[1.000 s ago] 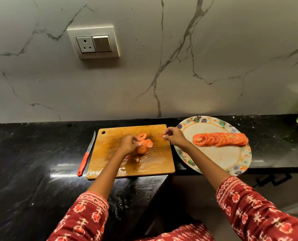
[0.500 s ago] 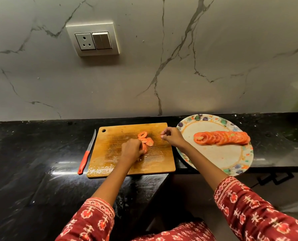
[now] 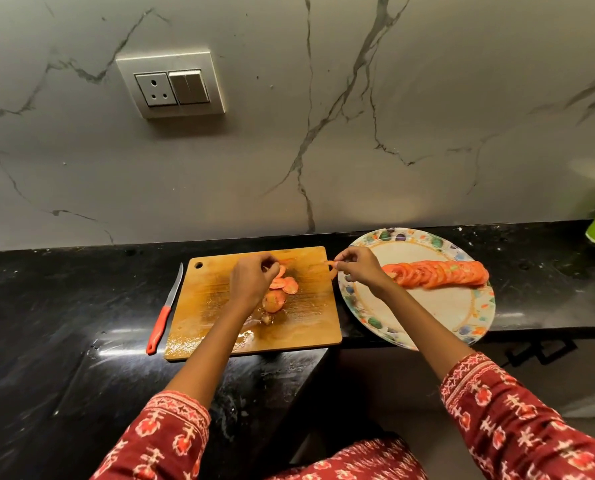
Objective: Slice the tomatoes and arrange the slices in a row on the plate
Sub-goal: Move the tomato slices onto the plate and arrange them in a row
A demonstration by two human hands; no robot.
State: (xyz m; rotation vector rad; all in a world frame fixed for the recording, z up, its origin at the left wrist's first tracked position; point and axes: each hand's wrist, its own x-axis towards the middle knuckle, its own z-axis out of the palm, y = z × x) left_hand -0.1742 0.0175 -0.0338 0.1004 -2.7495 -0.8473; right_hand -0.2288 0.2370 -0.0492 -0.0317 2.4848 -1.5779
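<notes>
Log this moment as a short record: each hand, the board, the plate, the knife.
left hand: over the cutting board, fingertips at the loose slices
right hand: pinching a thin tomato slice between board and plate
plate: one overlapping row of slices
knife: lying on the counter left of the board, unheld

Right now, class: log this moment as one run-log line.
left hand: at cut slices on cutting board | right hand: pinching tomato slice | plate: row laid | knife: idle
</notes>
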